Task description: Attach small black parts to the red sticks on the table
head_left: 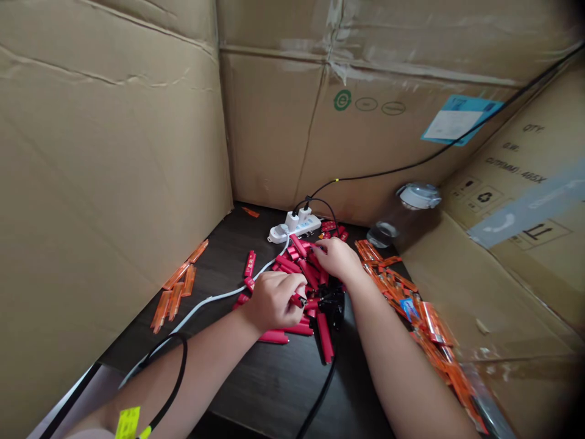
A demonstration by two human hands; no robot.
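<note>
A heap of slim red lighters (325, 338) with metal ends lies in the middle of the dark table. My left hand (277, 299) is closed in a fist around one red lighter (298, 300), whose dark end pokes out between thumb and fingers. Over the far right side of the heap, my right hand (338, 259) reaches with its fingers apart and bent down to the red pieces; its fingertips are partly hidden. Several small glossy black pieces (332, 305) are gathered between my two wrists, too blurred to name.
Behind the heap lies a white power strip (297, 228) with plugs. A white cord (212, 299) and black cable (320, 396) cross the table (256, 390). Orange flat pieces (173, 299) lie left, more (388, 280) right. A clear bottle (402, 213) stands by cardboard walls (274, 134).
</note>
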